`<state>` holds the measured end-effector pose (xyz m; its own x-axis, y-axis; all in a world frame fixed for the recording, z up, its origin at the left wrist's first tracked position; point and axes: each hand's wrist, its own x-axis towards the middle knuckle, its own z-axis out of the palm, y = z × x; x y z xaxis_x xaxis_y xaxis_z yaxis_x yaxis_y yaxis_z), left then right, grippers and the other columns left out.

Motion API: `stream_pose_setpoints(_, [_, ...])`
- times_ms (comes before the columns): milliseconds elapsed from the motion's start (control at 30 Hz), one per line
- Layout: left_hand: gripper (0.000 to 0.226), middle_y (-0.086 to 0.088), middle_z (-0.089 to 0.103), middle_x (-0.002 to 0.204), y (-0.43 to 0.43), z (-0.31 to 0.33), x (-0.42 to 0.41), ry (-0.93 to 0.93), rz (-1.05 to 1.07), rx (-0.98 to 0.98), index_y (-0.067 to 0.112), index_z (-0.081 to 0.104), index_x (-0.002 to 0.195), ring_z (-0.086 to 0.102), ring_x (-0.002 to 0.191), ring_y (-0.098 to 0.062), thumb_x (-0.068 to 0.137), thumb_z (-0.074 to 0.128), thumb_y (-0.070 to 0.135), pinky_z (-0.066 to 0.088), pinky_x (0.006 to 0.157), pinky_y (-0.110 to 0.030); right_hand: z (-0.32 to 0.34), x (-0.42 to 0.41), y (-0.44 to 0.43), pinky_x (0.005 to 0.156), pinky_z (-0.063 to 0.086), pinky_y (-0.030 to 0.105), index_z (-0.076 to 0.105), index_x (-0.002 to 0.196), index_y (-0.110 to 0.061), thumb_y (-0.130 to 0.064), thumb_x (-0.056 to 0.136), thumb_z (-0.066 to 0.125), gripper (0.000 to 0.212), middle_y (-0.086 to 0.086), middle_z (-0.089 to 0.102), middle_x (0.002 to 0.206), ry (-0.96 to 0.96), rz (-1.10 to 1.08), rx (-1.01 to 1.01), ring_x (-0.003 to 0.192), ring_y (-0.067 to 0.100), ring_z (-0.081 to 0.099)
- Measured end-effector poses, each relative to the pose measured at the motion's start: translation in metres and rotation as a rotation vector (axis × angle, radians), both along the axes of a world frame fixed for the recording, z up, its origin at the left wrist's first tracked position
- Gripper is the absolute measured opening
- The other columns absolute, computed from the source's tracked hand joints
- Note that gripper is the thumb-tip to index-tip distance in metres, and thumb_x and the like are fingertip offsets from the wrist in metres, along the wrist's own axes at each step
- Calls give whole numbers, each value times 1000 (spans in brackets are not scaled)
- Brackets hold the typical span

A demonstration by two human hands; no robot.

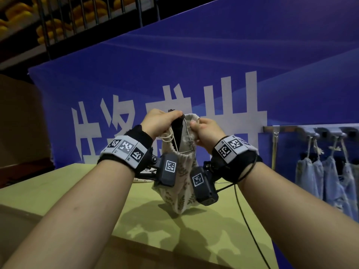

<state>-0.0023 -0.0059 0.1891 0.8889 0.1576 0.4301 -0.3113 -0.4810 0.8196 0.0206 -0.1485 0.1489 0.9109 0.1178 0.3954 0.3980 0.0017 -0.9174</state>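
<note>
A cream drawstring pouch (pixel 181 193) with a leaf print hangs above the yellow-green table (pixel 81 193), its bottom near the tabletop. My left hand (pixel 158 123) grips the pouch's rim and a flat black phone-like object (pixel 177 134) that stands in the pouch's mouth. My right hand (pixel 206 130) pinches the other side of the rim, holding the mouth apart. The drawstring loops hang below my left hand. Both wrists carry bands with printed markers and small black boxes.
A blue banner (pixel 194 65) with white characters stands right behind the table. At the right a metal rail (pixel 291 128) with hooks carries several pale blue pouches (pixel 326 181). A black cable (pixel 250 230) runs down from my right wrist across the table. Shelves with yellow items are at the top left.
</note>
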Motion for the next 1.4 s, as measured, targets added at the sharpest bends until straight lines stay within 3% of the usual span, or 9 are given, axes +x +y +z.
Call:
stream_pose_setpoints(133, [33, 2, 48, 53, 8, -8, 6, 55, 35, -64, 12, 56, 70, 45, 34, -5, 87, 68, 37, 34, 37, -14, -12, 14, -11, 87, 51, 55, 54, 66, -15, -23, 89, 56, 25, 14, 59, 78, -15, -195, -194, 87, 40, 63])
stream_pose_setpoints(267, [37, -6, 56, 74, 12, -16, 15, 106, 26, -172, 6, 61, 96, 54, 61, -16, 85, 67, 42, 44, 58, -26, -21, 9, -25, 80, 52, 43, 53, 68, -14, -25, 93, 53, 28, 10, 59, 79, 3, -243, -193, 80, 27, 59])
stream_pose_setpoints(400, [37, -7, 57, 80, 3, -17, 16, 123, 15, -165, 10, 61, 92, 54, 75, -21, 84, 65, 46, 42, 68, -33, -16, 12, -28, 81, 53, 43, 53, 69, -14, -24, 92, 56, 26, 11, 61, 81, -27, -249, -141, 81, 27, 61])
stream_pose_setpoints(700, [19, -2, 58, 68, -13, -12, 13, 282, -218, -313, 14, 58, 93, 58, 43, -11, 90, 62, 32, 47, 43, -21, -15, 12, -36, 56, 42, 24, 54, 63, -16, -25, 89, 61, 29, 0, 54, 61, -103, -341, -225, 57, 14, 51])
stream_pose_setpoints(833, [23, 0, 53, 57, -10, -7, 12, 344, -301, -361, 10, 55, 101, 53, 39, -9, 88, 61, 29, 47, 45, -22, -7, 5, -45, 58, 49, 27, 59, 63, -14, -21, 86, 67, 27, 2, 57, 61, -90, -316, -227, 58, 15, 54])
stream_pose_setpoints(967, [27, -1, 55, 62, -14, -6, 13, 355, -250, -282, 11, 57, 106, 53, 41, -9, 91, 60, 34, 47, 43, -20, -6, 6, -52, 74, 55, 37, 62, 64, -13, -19, 86, 68, 24, 6, 64, 67, -75, -321, -227, 66, 20, 60])
stream_pose_setpoints(1133, [47, 3, 49, 67, -21, -7, 20, 291, -116, -39, 20, 62, 105, 34, 40, -5, 84, 61, 63, 24, 38, -16, -12, 6, -65, 57, 52, 27, 71, 77, -14, -25, 88, 65, 17, 5, 70, 75, -89, -488, -338, 67, 19, 66])
stream_pose_setpoints(1300, [59, 1, 46, 61, -32, -4, 18, 246, -38, 148, 18, 61, 99, 39, 45, -12, 80, 57, 73, 26, 43, -19, -8, 1, -75, 54, 41, 17, 69, 80, -12, -12, 88, 64, 9, -1, 64, 71, -130, -414, -160, 62, 7, 56])
stream_pose_setpoints(1400, [61, -1, 63, 82, -41, -4, 15, 205, -15, 178, 18, 64, 112, 44, 52, -12, 83, 55, 71, 30, 44, -21, -1, -2, -81, 58, 45, 18, 67, 96, -10, -5, 87, 60, 13, 1, 65, 73, -162, -374, -38, 62, 8, 58])
